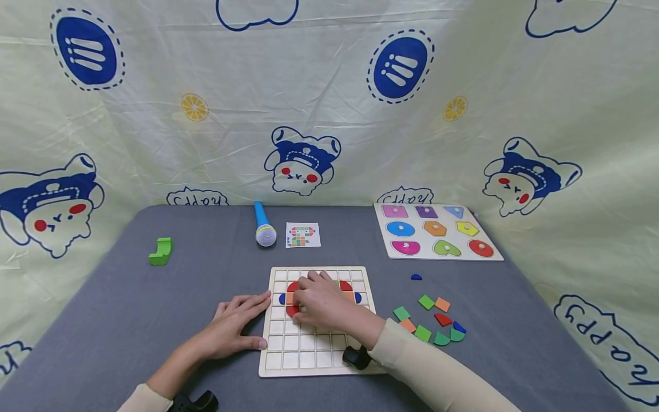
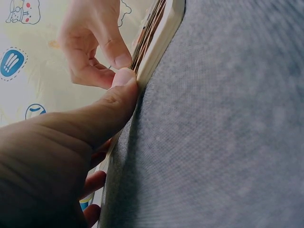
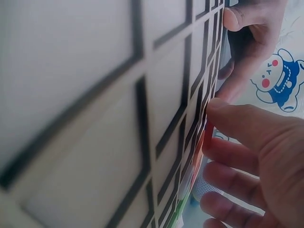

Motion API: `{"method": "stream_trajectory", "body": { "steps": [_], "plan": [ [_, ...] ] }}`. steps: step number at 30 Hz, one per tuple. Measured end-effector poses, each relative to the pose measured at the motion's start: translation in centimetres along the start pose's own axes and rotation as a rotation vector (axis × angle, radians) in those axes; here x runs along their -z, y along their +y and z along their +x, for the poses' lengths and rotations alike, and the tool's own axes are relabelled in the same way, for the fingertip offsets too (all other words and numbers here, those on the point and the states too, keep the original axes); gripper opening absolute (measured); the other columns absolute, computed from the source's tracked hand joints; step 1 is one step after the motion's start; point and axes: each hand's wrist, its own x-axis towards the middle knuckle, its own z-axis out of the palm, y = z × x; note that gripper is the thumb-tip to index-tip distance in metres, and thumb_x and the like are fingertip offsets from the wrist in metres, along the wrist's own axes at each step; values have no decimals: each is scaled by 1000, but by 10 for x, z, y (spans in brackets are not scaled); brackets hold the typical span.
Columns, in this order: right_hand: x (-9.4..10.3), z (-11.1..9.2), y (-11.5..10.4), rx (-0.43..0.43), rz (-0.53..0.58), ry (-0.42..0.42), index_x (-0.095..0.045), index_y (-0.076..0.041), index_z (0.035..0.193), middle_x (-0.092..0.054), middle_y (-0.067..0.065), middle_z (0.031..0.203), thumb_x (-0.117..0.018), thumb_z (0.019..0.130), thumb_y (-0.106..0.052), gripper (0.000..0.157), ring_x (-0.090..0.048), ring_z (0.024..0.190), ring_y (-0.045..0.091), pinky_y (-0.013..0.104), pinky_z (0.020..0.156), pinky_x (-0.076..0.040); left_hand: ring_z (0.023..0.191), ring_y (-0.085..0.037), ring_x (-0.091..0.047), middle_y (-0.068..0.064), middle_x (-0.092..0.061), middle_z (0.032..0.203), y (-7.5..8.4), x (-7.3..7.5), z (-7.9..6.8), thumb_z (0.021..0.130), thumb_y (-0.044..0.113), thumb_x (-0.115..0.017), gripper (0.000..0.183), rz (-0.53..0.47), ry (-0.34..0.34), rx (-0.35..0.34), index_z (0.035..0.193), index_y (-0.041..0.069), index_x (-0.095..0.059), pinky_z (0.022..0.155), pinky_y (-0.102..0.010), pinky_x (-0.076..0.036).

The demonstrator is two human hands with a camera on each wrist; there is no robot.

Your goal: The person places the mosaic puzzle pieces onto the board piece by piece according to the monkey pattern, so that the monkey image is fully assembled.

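Observation:
A wooden grid board (image 1: 298, 360) lies on the table with red, orange and blue pieces in its upper squares. My left hand (image 1: 237, 326) rests against the board's left edge, thumb and fingers spread along the rim. Over the upper middle of the grid is my right hand (image 1: 329, 303), covering part of the pattern. In the right wrist view, its thumb and index finger pinch a thin red tile (image 3: 208, 135) at the board's surface. A red rounded piece (image 1: 292, 311) shows by those fingertips in the head view.
Loose tiles, among them a green square (image 1: 423, 333) and an orange square (image 1: 442, 304), lie right of the board. Behind it are a pattern card (image 1: 311, 243), a blue toy microphone (image 1: 261, 216) and a shape puzzle (image 1: 422, 247). A green block (image 1: 162, 250) stands far left.

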Motion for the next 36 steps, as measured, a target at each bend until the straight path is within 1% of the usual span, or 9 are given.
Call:
{"method": "stream_trajectory", "body": {
  "steps": [8, 13, 23, 30, 33, 36],
  "plan": [
    [-1, 2, -1, 11, -15, 6, -72, -25, 88, -63, -7, 92, -74, 76, -48, 26, -47, 89, 13, 32, 82, -39, 126, -26, -39, -2, -39, 150, 0, 0, 0, 78, 54, -66, 81, 0, 3, -4, 143, 11, -42, 88, -45, -26],
    [-2, 2, 0, 1, -12, 2, -72, -26, 88, -63, -7, 93, -74, 76, -48, 25, -47, 89, 13, 31, 82, -39, 126, -26, -39, -2, -39, 150, 0, 0, 0, 78, 54, -66, 81, 2, 2, -3, 143, 12, -42, 88, -45, -26],
    [-2, 3, 3, -14, -24, 6, -72, -25, 88, -62, -6, 91, -74, 75, -51, 29, -48, 89, 14, 31, 81, -40, 126, -25, -39, -2, -39, 151, 0, -1, 0, 78, 54, -67, 81, 8, 7, -7, 143, 12, -42, 88, -44, -26],
    [-1, 1, 2, -21, -7, 0, -72, -25, 90, -62, -6, 92, -74, 75, -51, 30, -48, 90, 14, 33, 84, -41, 126, -27, -39, -2, -39, 151, 1, 0, 0, 79, 53, -67, 81, -2, 4, -8, 143, 11, -42, 88, -45, -26],
    [0, -1, 4, -22, -8, 17, -72, -26, 90, -62, -7, 91, -74, 75, -51, 29, -48, 90, 14, 32, 83, -40, 126, -27, -39, -3, -39, 150, 1, 0, 0, 78, 52, -68, 81, -5, 5, -8, 143, 11, -42, 88, -45, -26],
    [1, -5, 7, -28, -3, 52, -72, -26, 89, -61, -7, 90, -75, 74, -49, 28, -48, 89, 13, 31, 81, -39, 126, -27, -39, -3, -39, 151, 0, 0, 0, 79, 52, -68, 80, -7, 2, -7, 143, 11, -42, 88, -45, -25]
  ]
}}
